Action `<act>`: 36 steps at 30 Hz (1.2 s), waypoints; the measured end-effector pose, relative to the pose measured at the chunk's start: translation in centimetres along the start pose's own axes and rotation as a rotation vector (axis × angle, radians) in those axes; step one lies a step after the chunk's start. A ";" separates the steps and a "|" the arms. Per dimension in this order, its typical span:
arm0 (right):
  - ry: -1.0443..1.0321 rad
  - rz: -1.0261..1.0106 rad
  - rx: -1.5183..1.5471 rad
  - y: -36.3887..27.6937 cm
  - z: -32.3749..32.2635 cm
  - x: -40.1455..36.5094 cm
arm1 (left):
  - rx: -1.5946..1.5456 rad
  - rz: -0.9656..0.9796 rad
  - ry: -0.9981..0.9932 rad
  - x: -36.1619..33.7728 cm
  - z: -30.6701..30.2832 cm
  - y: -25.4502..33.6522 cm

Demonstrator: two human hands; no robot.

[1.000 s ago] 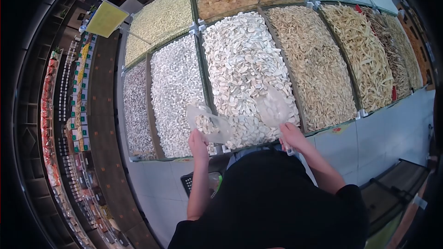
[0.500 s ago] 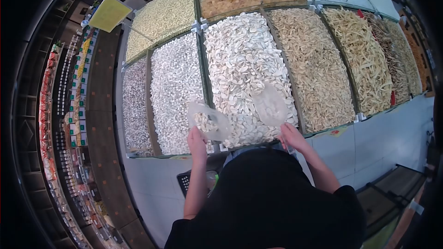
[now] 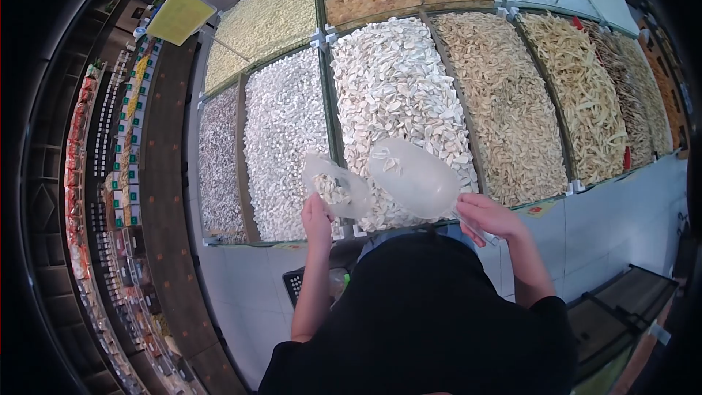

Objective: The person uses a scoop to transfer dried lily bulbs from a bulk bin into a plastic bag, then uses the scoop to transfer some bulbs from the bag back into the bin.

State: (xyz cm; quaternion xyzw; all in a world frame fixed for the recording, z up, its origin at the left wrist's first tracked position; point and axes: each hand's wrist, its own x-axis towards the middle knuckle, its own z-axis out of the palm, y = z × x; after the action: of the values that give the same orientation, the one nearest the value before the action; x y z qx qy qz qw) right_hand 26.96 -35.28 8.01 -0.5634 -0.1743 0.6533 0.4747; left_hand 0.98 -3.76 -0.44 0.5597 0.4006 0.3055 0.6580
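Observation:
My left hand [image 3: 316, 217] is closed on the edge of a clear plastic bag [image 3: 357, 201], and several pale dried slices [image 3: 333, 189] lie inside it. In my right hand [image 3: 486, 217] is the handle of a translucent plastic scoop [image 3: 424, 184]. The scoop's bowl points up and left, its left side close beside the bag, with a few slices near its tip. Both bag and scoop are over the front of a bin of white dried slices [image 3: 398, 80].
Left of this bin is one of small white pieces [image 3: 285, 117]; to the right is one of tan dried pieces [image 3: 508, 102]. Glass dividers and wooden strips separate the bins. A yellow sign [image 3: 181, 14] stands at the back left. A dark basket [image 3: 294, 283] shows below the counter.
My right hand has raised the scoop out of the slices, turning and shifting its bowl left toward the bag. The bowl now shows only a few slices. My left hand still holds the bag.

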 end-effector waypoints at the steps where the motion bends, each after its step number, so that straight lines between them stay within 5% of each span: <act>1: -0.035 0.011 -0.023 -1.0 0.4 0.0 | 0.003 -0.002 -0.001 0.0 -0.1 0.0; 8: -0.167 0.131 -0.224 -4.3 4.7 5.7 | -0.010 -0.014 0.018 -0.2 -0.3 -0.2; 11: -0.196 0.085 -0.575 -6.2 7.8 8.2 | 0.010 -0.041 0.040 -0.6 0.2 0.7; 14: 0.175 -0.433 -1.109 -2.0 10.5 11.8 | 0.028 -0.034 0.042 -0.9 0.2 0.9; 20: 0.190 -0.430 -1.186 -4.2 10.0 11.4 | 0.003 -0.042 0.087 -1.3 0.5 1.3; 29: 0.365 -0.381 -0.602 0.1 4.8 6.7 | -0.004 0.008 0.049 -0.5 0.5 0.7; 36: 0.559 -0.092 0.014 6.2 1.8 4.6 | -0.008 -0.008 0.035 -0.3 0.9 0.5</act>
State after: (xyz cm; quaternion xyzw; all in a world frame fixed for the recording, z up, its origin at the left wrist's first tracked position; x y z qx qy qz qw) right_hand 23.08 -33.97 1.19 -0.7098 -0.0575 0.4516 0.5375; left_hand 1.64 -4.35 0.18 0.5501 0.4127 0.3143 0.6544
